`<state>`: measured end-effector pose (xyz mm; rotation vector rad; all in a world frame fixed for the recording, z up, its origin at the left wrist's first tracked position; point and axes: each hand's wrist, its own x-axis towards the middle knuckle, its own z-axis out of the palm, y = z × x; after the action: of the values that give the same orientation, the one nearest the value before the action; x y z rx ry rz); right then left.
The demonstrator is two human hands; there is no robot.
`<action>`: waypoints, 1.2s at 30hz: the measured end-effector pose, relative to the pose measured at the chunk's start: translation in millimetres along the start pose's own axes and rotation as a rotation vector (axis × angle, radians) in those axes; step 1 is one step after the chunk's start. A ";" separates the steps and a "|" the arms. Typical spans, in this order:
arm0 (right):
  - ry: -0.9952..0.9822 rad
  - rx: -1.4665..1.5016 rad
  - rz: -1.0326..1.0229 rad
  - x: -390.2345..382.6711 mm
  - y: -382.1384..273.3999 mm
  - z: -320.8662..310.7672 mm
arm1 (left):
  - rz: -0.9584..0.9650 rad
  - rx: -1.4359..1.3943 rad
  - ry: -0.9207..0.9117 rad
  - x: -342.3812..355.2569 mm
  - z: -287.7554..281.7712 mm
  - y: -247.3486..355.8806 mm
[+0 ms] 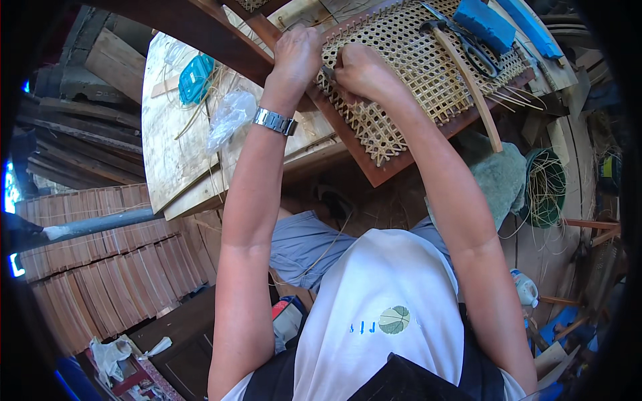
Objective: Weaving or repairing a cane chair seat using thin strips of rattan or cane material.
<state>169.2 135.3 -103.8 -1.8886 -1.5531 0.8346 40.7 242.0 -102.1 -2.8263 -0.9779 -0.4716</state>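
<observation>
Black shape point(404, 382) foremost, the cane panel point(428, 81) extends rightward from the right grip point(362, 71).

The left hand point(299, 57) is being bordered on its left by a dark wooden beam point(200, 39). Between the right hand point(362, 70) and the hammer point(470, 83), cane weave point(413, 63) is being left uncovered; farther right, passage is being obstructed by scissors point(487, 65) and a blue block point(485, 25).

Straw-yellow cane webbing point(428, 90) in an open lattice, reddish-brown wooden frame point(384, 175), bright blue block point(485, 25), teal container point(196, 79), white shirt point(374, 274) with grey-green leaf print point(394, 320)
</observation>
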 end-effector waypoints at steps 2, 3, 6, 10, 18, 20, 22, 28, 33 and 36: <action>0.004 0.092 0.051 -3.1 -3.6 1.3 | 0.029 -0.012 0.000 0.9 0.6 -1.4; 0.006 0.181 0.102 -4.1 -3.5 1.7 | 0.010 -0.027 -0.006 -1.1 1.7 -1.0; 0.028 0.251 0.113 -6.6 4.1 8.7 | 0.016 -0.046 -0.006 -2.9 2.8 -2.4; 0.021 0.336 0.224 -1.6 5.2 14.9 | 0.170 -0.042 0.124 -3.6 3.6 -6.0; 0.000 0.326 0.183 -1.4 -0.1 19.0 | 0.134 -0.014 0.047 -8.9 2.7 -4.5; 0.246 -0.046 -0.048 4.3 6.3 24.7 | 0.162 0.003 0.076 -9.4 1.0 0.2; 0.159 0.093 0.037 5.4 13.4 21.0 | 0.173 0.020 0.035 -12.7 -0.3 4.4; 0.023 0.290 0.243 5.7 7.6 18.7 | 0.239 -0.072 0.122 -24.6 3.1 1.0; 0.282 -0.074 0.017 2.5 1.7 19.1 | 0.228 -0.021 0.106 -23.0 0.6 1.9; 0.377 -0.116 0.008 18.2 10.2 22.5 | 0.175 -0.029 0.064 -17.4 -2.8 14.0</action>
<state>161.3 152.1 -128.3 -1.9958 -1.3822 0.3670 35.7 220.2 -105.2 -2.8697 -0.7095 -0.5550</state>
